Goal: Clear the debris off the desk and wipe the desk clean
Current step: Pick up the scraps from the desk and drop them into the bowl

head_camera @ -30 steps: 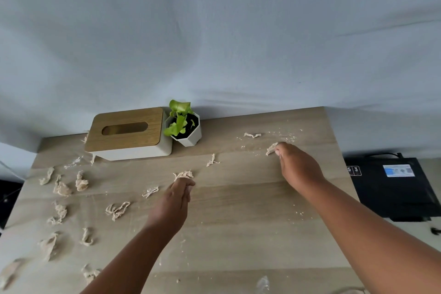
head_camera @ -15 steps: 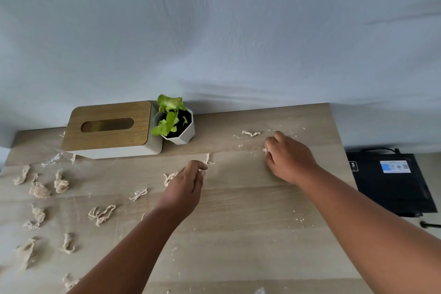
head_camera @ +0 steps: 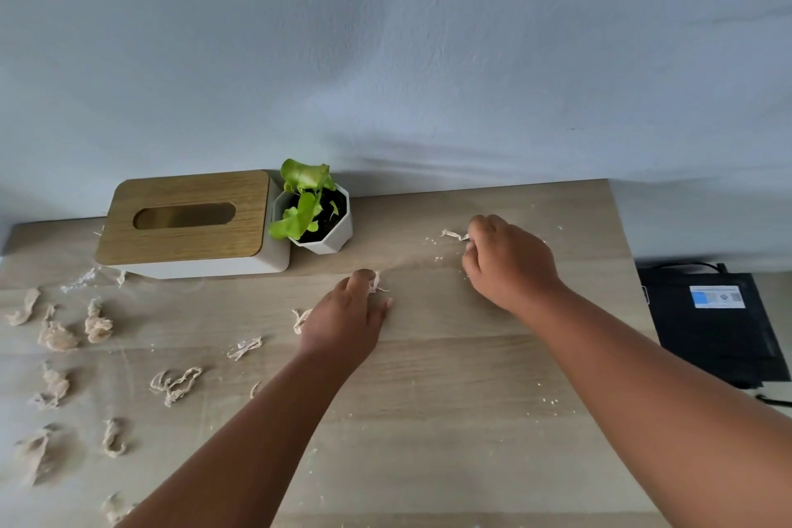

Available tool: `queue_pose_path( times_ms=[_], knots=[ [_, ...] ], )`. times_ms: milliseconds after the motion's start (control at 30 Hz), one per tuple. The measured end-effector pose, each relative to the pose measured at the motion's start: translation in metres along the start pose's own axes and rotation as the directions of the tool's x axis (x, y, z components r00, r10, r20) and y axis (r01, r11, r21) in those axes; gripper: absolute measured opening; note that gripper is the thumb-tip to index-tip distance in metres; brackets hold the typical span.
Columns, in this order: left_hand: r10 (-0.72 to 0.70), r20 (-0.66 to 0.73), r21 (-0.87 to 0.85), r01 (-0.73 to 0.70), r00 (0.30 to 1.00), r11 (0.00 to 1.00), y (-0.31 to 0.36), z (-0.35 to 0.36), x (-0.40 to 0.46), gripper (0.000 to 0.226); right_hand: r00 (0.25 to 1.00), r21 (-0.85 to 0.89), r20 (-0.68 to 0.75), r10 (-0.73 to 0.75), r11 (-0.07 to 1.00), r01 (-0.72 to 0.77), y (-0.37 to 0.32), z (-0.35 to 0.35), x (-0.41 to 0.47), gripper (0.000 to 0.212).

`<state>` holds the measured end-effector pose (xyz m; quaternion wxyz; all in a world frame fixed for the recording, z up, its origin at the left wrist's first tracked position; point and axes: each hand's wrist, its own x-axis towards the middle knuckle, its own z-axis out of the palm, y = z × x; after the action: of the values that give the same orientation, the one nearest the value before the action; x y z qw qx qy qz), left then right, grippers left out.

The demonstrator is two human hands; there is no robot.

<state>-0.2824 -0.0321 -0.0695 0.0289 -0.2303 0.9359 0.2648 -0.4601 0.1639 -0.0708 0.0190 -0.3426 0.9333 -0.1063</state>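
Observation:
Pale crumpled paper scraps lie over the wooden desk (head_camera: pixel 428 420), most of them at the left (head_camera: pixel 96 324). My left hand (head_camera: pixel 347 319) rests mid-desk with its fingers curled on scraps: one scrap (head_camera: pixel 375 283) shows at the fingertips and another (head_camera: pixel 300 319) pokes out at the thumb side. My right hand (head_camera: pixel 508 261) reaches toward the back right, fingers pinched on a thin scrap (head_camera: pixel 454 234) that lies on the desk. A scrap taken earlier is hidden inside that hand. Fine crumbs dot the surface around both hands.
A tissue box (head_camera: pixel 188 223) with a wooden lid stands at the back left against the wall. A small white pot with a green plant (head_camera: pixel 317 214) stands right beside it. A black device (head_camera: pixel 715 326) sits below the desk's right edge.
My left hand moved forward from one scrap to another near the middle. My right hand closed on a scrap and shifted back to the thin scrap near the wall. The view panned right.

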Motion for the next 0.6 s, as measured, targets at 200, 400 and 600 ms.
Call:
queue_pose_path(
  times_ms=[200,400,600],
  knots=[
    [0.010,-0.009,0.055,-0.010,1.000,0.998,-0.001,0.004,0.008,0.021,0.997,-0.054,0.072,0.014,0.999,-0.010,-0.003,0.007,0.014,0.024],
    [0.037,-0.047,0.121,-0.031,0.998,0.992,0.008,0.000,0.002,0.017,0.994,-0.049,0.103,0.032,0.998,-0.027,-0.010,0.010,0.012,0.020],
    [0.019,-0.064,-0.004,-0.020,0.998,1.000,0.012,-0.006,-0.009,0.016,0.986,0.032,0.145,0.084,0.996,-0.089,-0.021,0.001,-0.002,0.019]
  ],
)
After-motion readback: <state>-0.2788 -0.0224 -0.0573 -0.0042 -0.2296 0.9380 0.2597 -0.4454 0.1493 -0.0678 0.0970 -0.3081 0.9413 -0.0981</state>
